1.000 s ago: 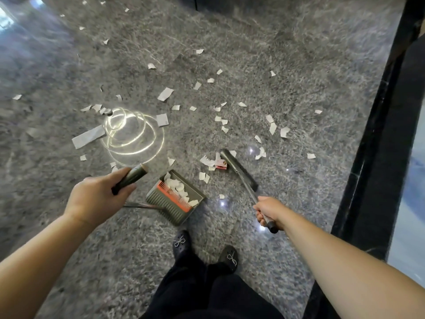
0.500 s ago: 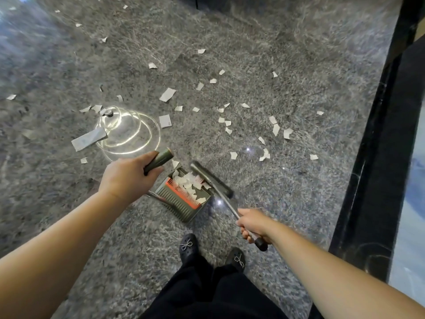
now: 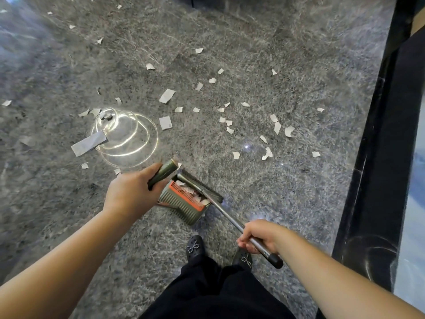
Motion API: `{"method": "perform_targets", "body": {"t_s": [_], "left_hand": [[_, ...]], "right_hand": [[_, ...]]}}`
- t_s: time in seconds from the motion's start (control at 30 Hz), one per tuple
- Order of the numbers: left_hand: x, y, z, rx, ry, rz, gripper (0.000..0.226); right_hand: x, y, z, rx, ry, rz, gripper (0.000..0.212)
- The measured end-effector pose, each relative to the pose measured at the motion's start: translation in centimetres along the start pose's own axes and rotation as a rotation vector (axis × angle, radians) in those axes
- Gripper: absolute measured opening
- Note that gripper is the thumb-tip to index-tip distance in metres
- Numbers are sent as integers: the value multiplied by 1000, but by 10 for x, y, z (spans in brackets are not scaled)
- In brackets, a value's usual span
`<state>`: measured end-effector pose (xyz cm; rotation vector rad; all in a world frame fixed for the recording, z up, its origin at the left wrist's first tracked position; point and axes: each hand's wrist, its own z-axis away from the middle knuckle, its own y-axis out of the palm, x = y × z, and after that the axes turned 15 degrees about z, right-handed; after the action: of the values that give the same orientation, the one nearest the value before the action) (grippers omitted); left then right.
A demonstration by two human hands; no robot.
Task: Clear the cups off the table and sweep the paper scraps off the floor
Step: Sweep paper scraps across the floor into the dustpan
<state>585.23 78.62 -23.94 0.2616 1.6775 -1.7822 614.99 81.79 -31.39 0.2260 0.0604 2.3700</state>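
Two hands are busy here, and each one holds a tool. The left hand has its fingers curled around the dark green handle of the dustpan, and the right hand grips the metal shaft of the broom near its black end cap. The dustpan stands on the grey stone floor just in front of the person's shoes, with its mouth turned up and to the right, and the broom head lies across this mouth, touching the front edge. The shaft runs in a slant from the right hand up and to the left to the pan. Inside the pan, behind the orange comb, some white scraps are already gathered. The paper scraps that remain lie beyond the broom head, further from the person, mostly up and to the right of the pan; a second group, with one long grey strip, lies to the upper left near the bright ring of reflected light. I judge that the right hand is the nearer one to the right group, so the broom must reach out forward and pull back toward the pan mouth. The scraps are small, flat, torn pieces, white or pale grey, and they look very light, so a fast stroke could scatter them. No cups are in view.
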Motion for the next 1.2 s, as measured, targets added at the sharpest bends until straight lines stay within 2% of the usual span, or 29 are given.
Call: {"method": "perform_targets", "body": {"t_s": [0.1, 0.2, 0.33, 0.5, 0.63, 0.83, 1.2], "left_hand": [[0, 3, -2, 8, 13, -12, 41], [2, 2, -3, 15, 4, -7, 42], [2, 0, -1, 16, 4, -3, 44], [1, -1, 0, 9, 19, 23, 42], [3, -1, 0, 5, 16, 33, 44], [0, -1, 0, 10, 14, 43, 43], [11, -17, -1, 36, -35, 32, 46]], "right_hand": [[1, 9, -12, -104, -30, 4, 28], [-2, 17, -17, -201, -111, 209, 40], [-10, 20, -10, -246, -154, 374, 59], [-18, 22, -15, -264, -122, 515, 57], [-14, 21, -23, -266, -66, 631, 63], [-17, 10, -15, -334, -176, 804, 59], [-35, -31, -3, -491, -105, 746, 61]]}}
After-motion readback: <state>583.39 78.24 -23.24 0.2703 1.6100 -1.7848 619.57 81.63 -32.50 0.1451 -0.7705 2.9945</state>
